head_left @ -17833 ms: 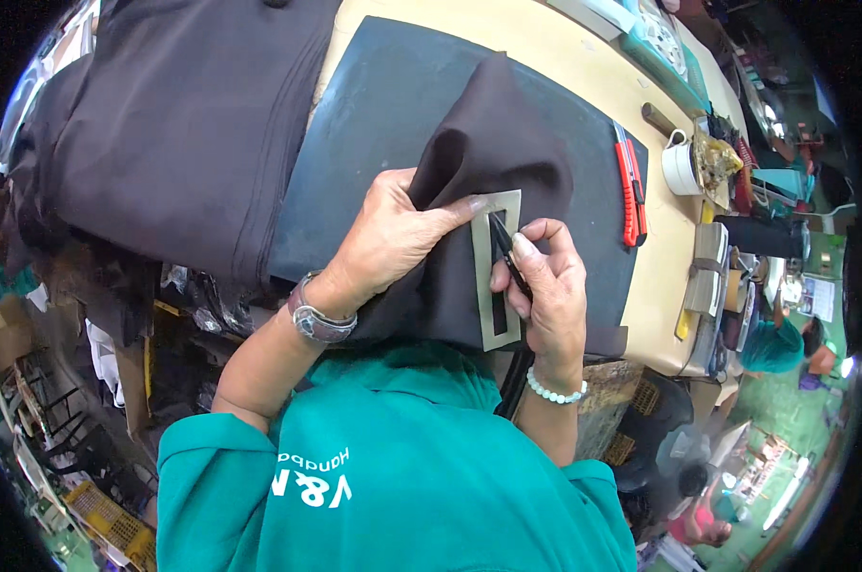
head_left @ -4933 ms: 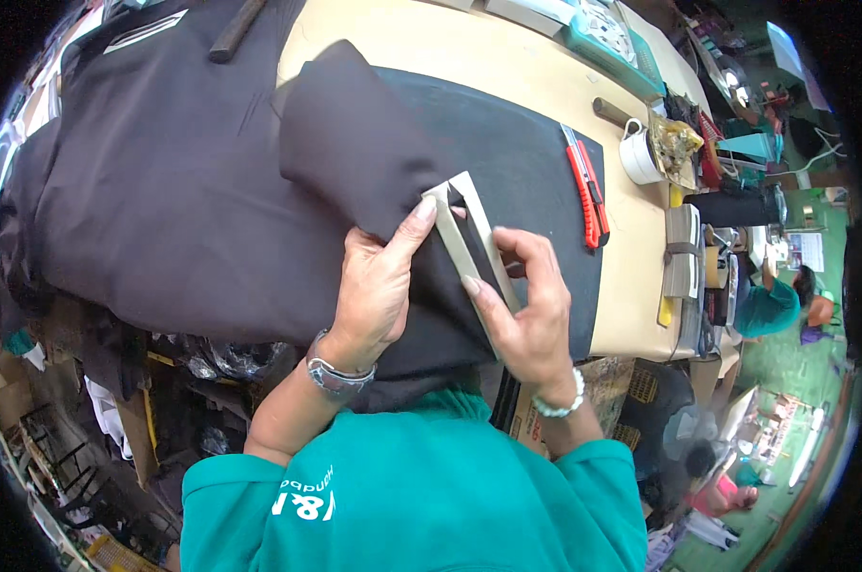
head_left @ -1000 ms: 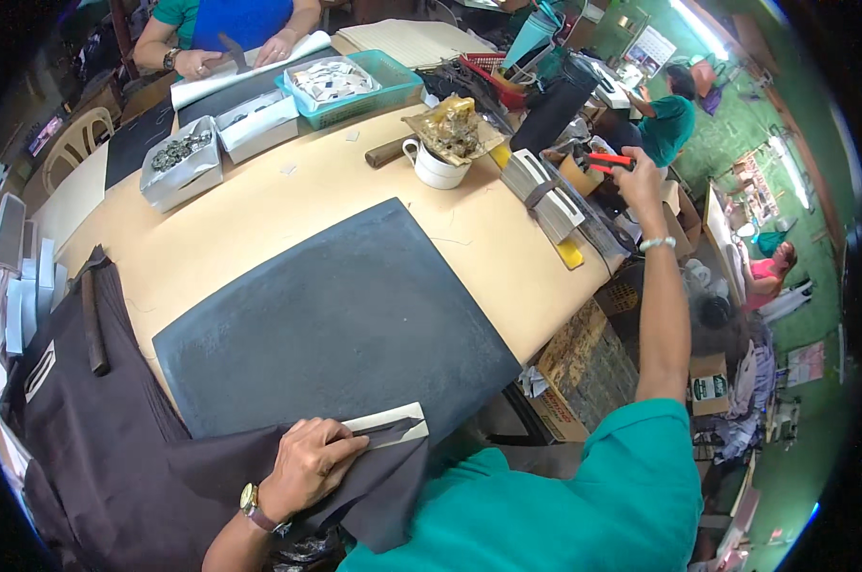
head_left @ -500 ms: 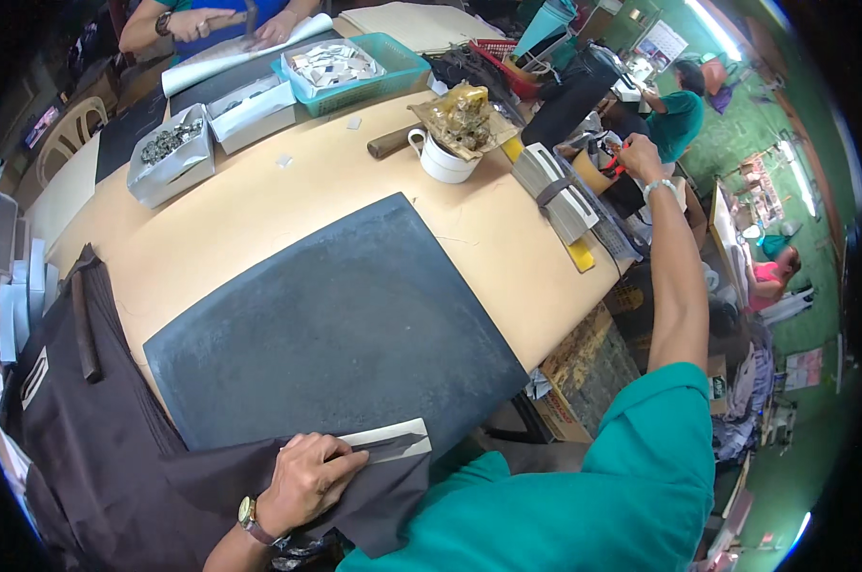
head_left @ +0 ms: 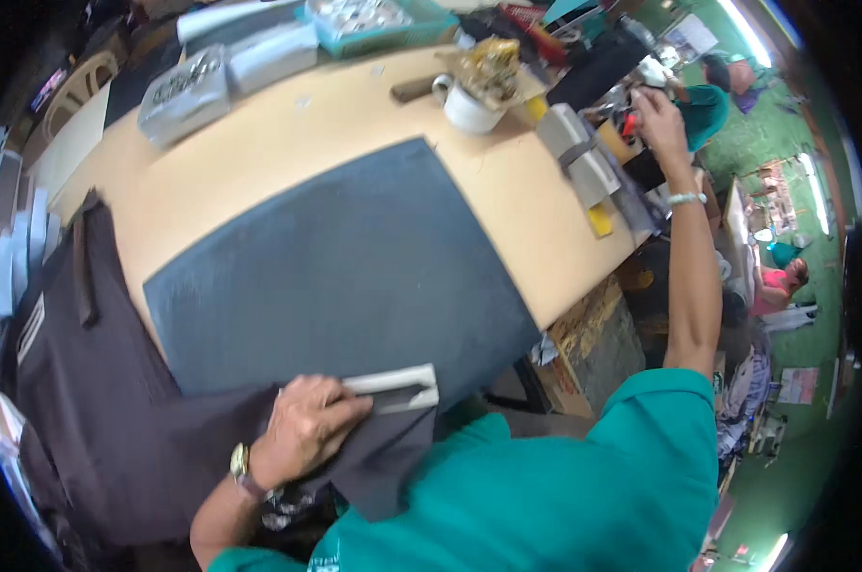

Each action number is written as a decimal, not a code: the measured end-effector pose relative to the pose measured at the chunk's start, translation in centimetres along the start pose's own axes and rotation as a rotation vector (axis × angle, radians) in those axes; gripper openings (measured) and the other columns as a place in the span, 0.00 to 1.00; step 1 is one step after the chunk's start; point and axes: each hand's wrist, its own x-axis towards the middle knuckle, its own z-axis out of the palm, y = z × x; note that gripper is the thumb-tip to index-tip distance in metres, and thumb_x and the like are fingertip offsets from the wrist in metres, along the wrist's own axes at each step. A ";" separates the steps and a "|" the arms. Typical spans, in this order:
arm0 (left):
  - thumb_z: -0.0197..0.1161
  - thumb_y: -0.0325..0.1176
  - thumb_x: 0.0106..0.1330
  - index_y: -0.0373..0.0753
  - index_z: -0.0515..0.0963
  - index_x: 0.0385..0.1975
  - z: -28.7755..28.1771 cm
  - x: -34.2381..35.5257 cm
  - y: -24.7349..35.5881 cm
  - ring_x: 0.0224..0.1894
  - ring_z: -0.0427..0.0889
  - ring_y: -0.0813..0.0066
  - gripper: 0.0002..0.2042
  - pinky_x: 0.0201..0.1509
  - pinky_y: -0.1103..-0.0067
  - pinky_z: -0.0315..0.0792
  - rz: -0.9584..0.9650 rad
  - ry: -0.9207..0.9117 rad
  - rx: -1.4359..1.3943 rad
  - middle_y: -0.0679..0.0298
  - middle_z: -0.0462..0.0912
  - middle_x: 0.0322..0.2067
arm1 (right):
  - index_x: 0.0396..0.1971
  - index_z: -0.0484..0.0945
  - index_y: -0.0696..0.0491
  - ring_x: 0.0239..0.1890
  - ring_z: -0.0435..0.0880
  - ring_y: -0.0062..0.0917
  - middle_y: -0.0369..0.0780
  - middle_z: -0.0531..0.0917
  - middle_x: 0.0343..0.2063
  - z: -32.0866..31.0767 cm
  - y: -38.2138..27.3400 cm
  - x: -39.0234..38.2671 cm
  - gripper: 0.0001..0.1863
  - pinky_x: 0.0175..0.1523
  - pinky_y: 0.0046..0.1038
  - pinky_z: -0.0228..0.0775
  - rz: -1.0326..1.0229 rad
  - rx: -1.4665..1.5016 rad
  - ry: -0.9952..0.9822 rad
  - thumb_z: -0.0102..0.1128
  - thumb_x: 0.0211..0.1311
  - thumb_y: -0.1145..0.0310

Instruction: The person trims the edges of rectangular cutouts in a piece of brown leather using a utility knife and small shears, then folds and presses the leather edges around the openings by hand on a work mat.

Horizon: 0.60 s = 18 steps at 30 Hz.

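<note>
My left hand (head_left: pixel 307 427) rests on a piece of dark brown cloth (head_left: pixel 207 439) at the near edge of a dark mat (head_left: pixel 355 267). Its fingers are bent and hold the cloth beside a pale stiff strip (head_left: pixel 391 378) with a dark slot-like gap. My right hand (head_left: pixel 662 126) is stretched out to the far right, over a holder of tools beyond the table edge. The fingers are closed around a red-handled tool (head_left: pixel 629 124); its working end is hidden and blurred.
On the table (head_left: pixel 488 181) stand a white cup (head_left: pixel 471 114) with a crumpled wrapper on top, a strapped grey block (head_left: pixel 576 153) and a box of metal pieces (head_left: pixel 185 95). A dark stick (head_left: pixel 85 272) lies on the cloth at left. People sit at the right.
The view has tipped, so the table things sit higher in the picture. My right hand has lifted slightly with the red-handled tool; my left hand stays on the cloth.
</note>
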 end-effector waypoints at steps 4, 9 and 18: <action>0.66 0.25 0.47 0.38 0.81 0.29 -0.1 -0.3 -0.4 0.28 0.75 0.66 0.08 0.30 0.73 0.65 -0.022 0.002 0.043 0.63 0.76 0.25 | 0.41 0.78 0.58 0.30 0.77 0.16 0.38 0.82 0.30 1.9 -14.0 -13.7 0.12 0.37 0.19 0.70 -0.193 0.450 -0.279 0.56 0.59 0.69; 0.66 0.26 0.49 0.38 0.80 0.29 0.3 -0.4 -0.7 0.28 0.75 0.66 0.07 0.31 0.72 0.66 -0.004 0.014 0.022 0.63 0.75 0.25 | 0.39 0.77 0.60 0.30 0.79 0.19 0.39 0.81 0.27 3.1 -22.1 -27.9 0.10 0.36 0.22 0.71 -0.179 0.715 -0.658 0.57 0.55 0.77; 0.65 0.27 0.47 0.39 0.80 0.30 0.7 -0.9 -0.7 0.29 0.74 0.66 0.08 0.31 0.73 0.66 0.059 0.043 0.082 0.63 0.74 0.25 | 0.42 0.75 0.55 0.47 0.72 0.37 0.43 0.75 0.41 6.2 -21.2 -33.8 0.19 0.50 0.36 0.65 -0.567 0.323 -0.528 0.64 0.47 0.70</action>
